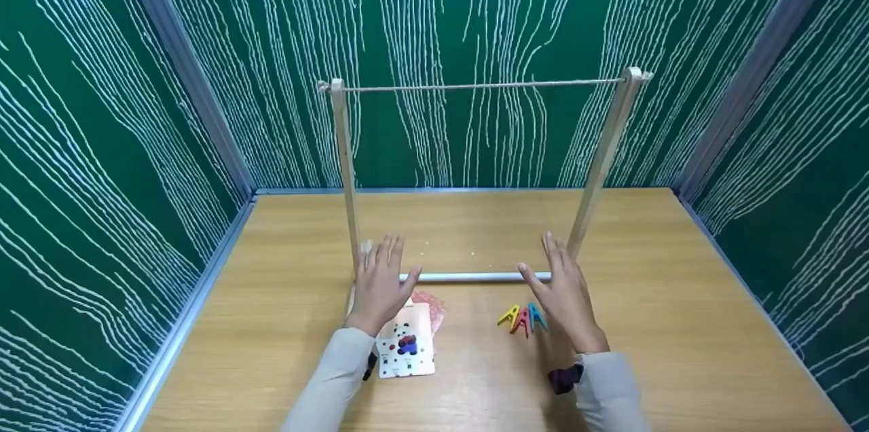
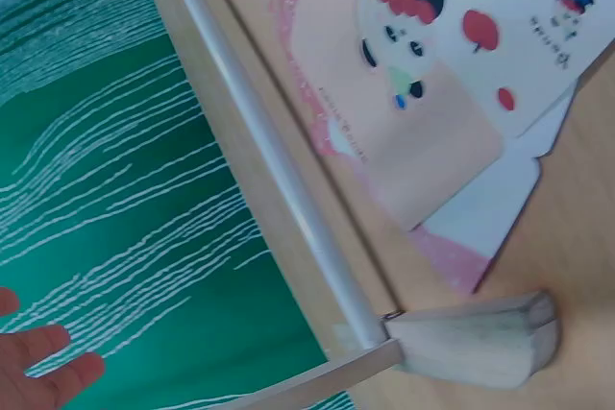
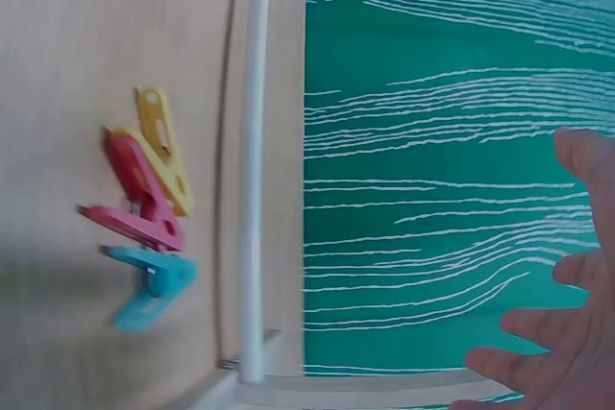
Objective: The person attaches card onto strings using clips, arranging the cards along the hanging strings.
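Observation:
My left hand (image 1: 381, 288) hovers with straight fingers near the left post of a wooden frame, above a white card (image 1: 417, 367) printed with a panda. Under that card lies a pink patterned sheet (image 1: 434, 308), partly covered. On the other side, my right hand (image 1: 565, 295) is held up with fingers extended, holding nothing. Just left of it on the table are a yellow clothespin (image 1: 508, 314), a red clothespin (image 1: 521, 322) and a blue clothespin (image 1: 536, 316); the right wrist view shows them side by side. Only fingertips of the left hand (image 2: 43, 362) show in its wrist view.
The frame has two wooden posts (image 1: 601, 167), a string (image 1: 475, 86) tied across their tops and a white bar (image 1: 475, 277) low between them. A wooden table (image 1: 224, 337) carries everything. Green walls (image 1: 475, 18) with white wavy lines enclose its back and sides.

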`<state>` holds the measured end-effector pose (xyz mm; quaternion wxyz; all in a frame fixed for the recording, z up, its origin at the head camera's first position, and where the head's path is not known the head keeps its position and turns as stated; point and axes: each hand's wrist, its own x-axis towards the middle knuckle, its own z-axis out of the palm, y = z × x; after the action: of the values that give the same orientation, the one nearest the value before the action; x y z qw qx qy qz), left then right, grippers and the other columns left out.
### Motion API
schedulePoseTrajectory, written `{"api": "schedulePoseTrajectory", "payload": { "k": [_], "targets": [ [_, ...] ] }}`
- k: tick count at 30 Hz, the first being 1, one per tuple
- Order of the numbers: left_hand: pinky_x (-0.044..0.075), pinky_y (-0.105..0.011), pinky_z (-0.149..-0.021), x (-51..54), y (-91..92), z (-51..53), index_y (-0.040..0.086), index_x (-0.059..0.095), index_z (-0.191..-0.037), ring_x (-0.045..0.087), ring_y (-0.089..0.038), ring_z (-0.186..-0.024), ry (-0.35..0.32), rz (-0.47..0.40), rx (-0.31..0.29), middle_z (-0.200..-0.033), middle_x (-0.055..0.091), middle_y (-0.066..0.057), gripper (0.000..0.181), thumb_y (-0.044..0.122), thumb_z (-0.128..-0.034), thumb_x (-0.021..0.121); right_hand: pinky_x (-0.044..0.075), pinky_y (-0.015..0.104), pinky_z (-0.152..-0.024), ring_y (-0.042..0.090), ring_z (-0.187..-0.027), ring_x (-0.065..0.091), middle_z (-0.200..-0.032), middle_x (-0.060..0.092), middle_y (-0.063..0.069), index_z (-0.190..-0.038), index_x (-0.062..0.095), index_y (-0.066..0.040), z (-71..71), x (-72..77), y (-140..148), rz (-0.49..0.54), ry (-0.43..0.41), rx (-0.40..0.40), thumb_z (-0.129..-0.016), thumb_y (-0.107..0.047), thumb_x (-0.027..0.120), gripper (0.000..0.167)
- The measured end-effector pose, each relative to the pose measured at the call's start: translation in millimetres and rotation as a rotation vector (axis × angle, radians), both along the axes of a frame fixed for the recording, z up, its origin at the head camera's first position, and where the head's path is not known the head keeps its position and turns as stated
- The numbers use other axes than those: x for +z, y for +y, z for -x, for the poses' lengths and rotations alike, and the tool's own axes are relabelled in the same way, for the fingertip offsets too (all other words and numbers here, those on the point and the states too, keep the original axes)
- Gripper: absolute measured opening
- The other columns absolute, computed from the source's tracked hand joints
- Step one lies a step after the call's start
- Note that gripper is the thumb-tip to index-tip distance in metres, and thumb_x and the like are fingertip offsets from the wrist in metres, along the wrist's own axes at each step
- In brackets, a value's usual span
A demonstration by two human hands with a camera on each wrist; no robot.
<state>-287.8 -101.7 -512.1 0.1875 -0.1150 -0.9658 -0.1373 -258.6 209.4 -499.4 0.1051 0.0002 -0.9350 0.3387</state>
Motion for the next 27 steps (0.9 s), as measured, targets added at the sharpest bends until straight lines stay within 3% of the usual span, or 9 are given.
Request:
{"api": "schedulePoseTrajectory", "payload": {
  "k": [5, 9, 12, 17, 23, 27],
  "targets": [
    [0.031, -0.051, -0.110, -12.2, -5.9, 0.7, 0.009, 0.038, -0.146, 0.046, -0.034, -0.130, -0.017, -0.062, -0.027, -0.142, 0.048, -0.015, 0.065, 0.052, -0.0968, 0.044, 0.018, 0.057, -0.115, 0.039, -0.145, 0.019, -0.160, 0.018, 0.014, -0.155, 0.016, -0.019, -0.7, -13.7, 2.3, 0.143, 0.011, 0.016, -0.095, -0.049, 0.052, 0.076],
    [0.038, -0.050, -0.104, -22.7, -10.4, -0.3, 0.007, 0.043, -0.142, 0.052, -0.034, -0.121, -0.064, -0.088, -0.023, -0.133, 0.055, -0.015, 0.064, 0.052, -0.0960, 0.046, 0.018, 0.055, -0.116, 0.040, -0.145, 0.020, -0.158, 0.020, 0.019, -0.154, 0.018, -0.013, -1.3, -25.0, 3.9, 0.219, -0.043, 0.003, -0.096, -0.043, 0.054, 0.074],
    [0.042, -0.049, -0.099, -30.7, -13.3, -1.1, 0.006, 0.047, -0.139, 0.054, -0.033, -0.117, -0.101, -0.109, -0.013, -0.127, 0.058, -0.015, 0.063, 0.051, -0.0953, 0.048, 0.025, 0.056, -0.112, 0.043, -0.140, 0.028, -0.155, 0.025, 0.023, -0.153, 0.018, -0.009, -2.1, -32.4, 4.5, 0.251, -0.097, -0.009, -0.096, -0.045, 0.053, 0.077],
    [0.044, -0.048, -0.097, -44.5, -16.7, -3.3, 0.006, 0.050, -0.136, 0.054, -0.032, -0.115, -0.164, -0.117, 0.024, -0.124, 0.057, -0.016, 0.059, 0.049, -0.0947, 0.051, 0.038, 0.058, -0.103, 0.048, -0.128, 0.043, -0.147, 0.036, 0.028, -0.150, 0.023, -0.001, -4.9, -46.1, 5.2, 0.279, -0.128, -0.010, -0.097, -0.041, 0.054, 0.073],
    [0.042, -0.050, -0.100, -60.9, -20.4, -8.3, 0.007, 0.048, -0.137, 0.050, -0.033, -0.124, -0.261, -0.100, 0.060, -0.133, 0.052, -0.016, 0.060, 0.049, -0.0951, 0.050, 0.044, 0.056, -0.098, 0.050, -0.119, 0.050, -0.135, 0.046, 0.035, -0.145, 0.031, 0.006, -11.7, -65.9, 6.2, 0.272, -0.129, -0.009, -0.096, -0.029, 0.057, 0.065],
    [0.042, -0.050, -0.098, -69.7, -22.8, -11.7, 0.006, 0.050, -0.134, 0.051, -0.034, -0.121, -0.300, -0.105, 0.069, -0.132, 0.052, -0.018, 0.059, 0.049, -0.0939, 0.051, 0.046, 0.053, -0.096, 0.048, -0.115, 0.055, -0.130, 0.050, 0.036, -0.142, 0.034, 0.010, -16.0, -78.1, 8.9, 0.263, -0.138, -0.018, -0.096, -0.026, 0.059, 0.063]
  ]
}}
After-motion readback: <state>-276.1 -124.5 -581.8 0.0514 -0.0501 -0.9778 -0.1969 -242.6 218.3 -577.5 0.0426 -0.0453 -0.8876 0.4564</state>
